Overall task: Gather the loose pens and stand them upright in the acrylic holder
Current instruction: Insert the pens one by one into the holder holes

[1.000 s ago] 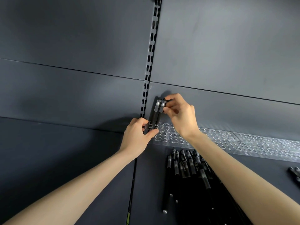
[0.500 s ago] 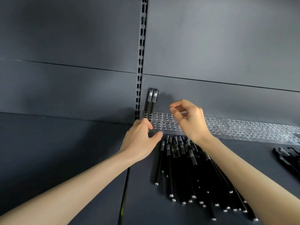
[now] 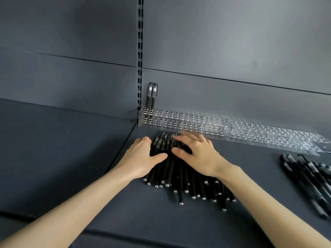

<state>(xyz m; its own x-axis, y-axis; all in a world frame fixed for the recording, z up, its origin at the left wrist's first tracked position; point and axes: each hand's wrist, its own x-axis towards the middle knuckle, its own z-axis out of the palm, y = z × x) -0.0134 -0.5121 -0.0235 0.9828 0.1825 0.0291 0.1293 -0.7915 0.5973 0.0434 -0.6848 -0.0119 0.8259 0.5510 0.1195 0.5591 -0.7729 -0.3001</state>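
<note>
A long clear acrylic holder with many round holes runs along the back panel. Two black pens stand upright in its far-left holes. In front of it lies a pile of several loose black pens on the dark shelf. My left hand rests on the left side of the pile, fingers spread over the pens. My right hand lies flat on the pile's upper right part, fingers straight, slightly blurred. Neither hand grips a pen.
A second pile of black pens lies at the right edge. The acrylic holder continues as a second section to the right. A slotted metal upright runs up the back panel. The dark shelf surface stretches left.
Both hands have come down from the holder's left end onto the loose pile. The two pens the right hand was pinching now stand alone in the holder. The view has tilted down.
</note>
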